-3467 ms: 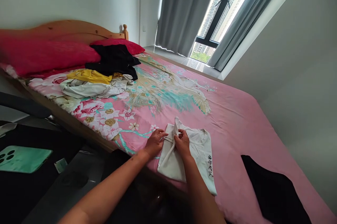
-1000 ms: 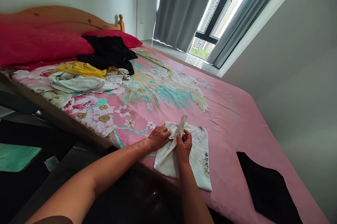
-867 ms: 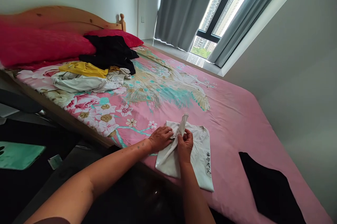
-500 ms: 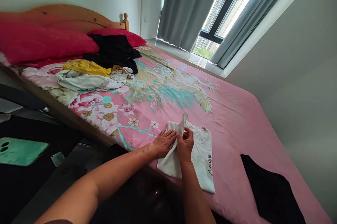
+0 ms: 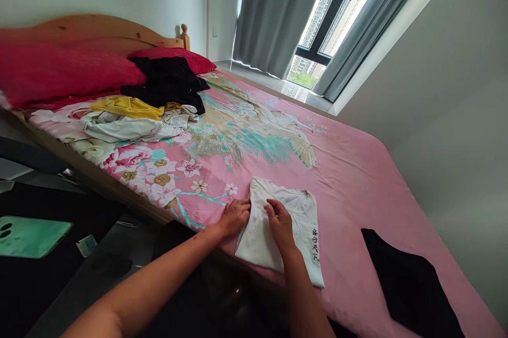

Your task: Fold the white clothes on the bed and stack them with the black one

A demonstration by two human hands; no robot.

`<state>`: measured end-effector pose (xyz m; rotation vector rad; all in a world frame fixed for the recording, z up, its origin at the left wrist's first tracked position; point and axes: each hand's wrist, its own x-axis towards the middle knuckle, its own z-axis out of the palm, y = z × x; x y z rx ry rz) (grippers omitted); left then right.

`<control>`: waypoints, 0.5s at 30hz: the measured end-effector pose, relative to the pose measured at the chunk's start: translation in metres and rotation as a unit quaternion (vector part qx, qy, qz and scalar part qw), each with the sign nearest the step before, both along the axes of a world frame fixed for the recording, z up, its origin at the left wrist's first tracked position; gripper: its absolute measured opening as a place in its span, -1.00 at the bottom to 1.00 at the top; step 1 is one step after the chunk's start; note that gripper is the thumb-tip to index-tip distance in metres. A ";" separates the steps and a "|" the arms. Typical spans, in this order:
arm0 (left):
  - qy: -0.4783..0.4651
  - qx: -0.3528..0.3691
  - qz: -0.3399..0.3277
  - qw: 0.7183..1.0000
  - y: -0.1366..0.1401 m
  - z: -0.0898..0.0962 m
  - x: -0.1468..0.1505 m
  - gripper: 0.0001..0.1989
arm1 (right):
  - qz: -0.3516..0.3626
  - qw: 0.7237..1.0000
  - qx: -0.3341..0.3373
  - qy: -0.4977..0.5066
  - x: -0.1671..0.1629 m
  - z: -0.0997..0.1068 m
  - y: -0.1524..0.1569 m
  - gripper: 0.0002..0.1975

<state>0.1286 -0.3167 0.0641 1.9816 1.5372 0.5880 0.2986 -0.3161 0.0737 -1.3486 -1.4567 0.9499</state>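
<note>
A white T-shirt (image 5: pixel 262 237) lies folded into a rectangle near the bed's front edge, with dark characters printed down its right side and the neckline toward the far right. At its left edge, my left hand (image 5: pixel 235 216) has its fingers curled onto the cloth; the fingertips are partly hidden. Over the middle of the shirt is my right hand (image 5: pixel 281 224), its fingers loosely bent and thumb apart from them, with no cloth between them.
The bed has a pink floral sheet (image 5: pixel 349 169). A folded black garment (image 5: pixel 413 280) lies at right. White clothes (image 5: pixel 119 126), a yellow garment (image 5: pixel 129 107) and a black garment (image 5: pixel 170 81) are heaped near red pillows (image 5: pixel 71 73). A green phone (image 5: pixel 34 236) rests at lower left.
My right hand has let go of the raised fold of the T-shirt, which now lies flat. My left hand has moved left from the shirt's top to its left edge.
</note>
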 end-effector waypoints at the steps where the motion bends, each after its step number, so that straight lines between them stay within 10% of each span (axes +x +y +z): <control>1: -0.006 -0.016 0.024 1.000 0.008 0.003 0.002 -0.69 | -0.014 1.000 -0.002 -0.001 0.007 0.000 -0.006 -0.67; 7: -0.004 -0.051 0.126 0.991 0.039 0.002 0.008 -0.76 | -0.114 0.993 -0.021 -0.039 0.052 -0.008 -0.039 -0.65; 15: 0.018 0.061 0.126 0.990 0.014 0.008 0.014 -0.67 | -0.190 0.960 0.057 -0.200 0.104 -0.009 -0.052 -0.66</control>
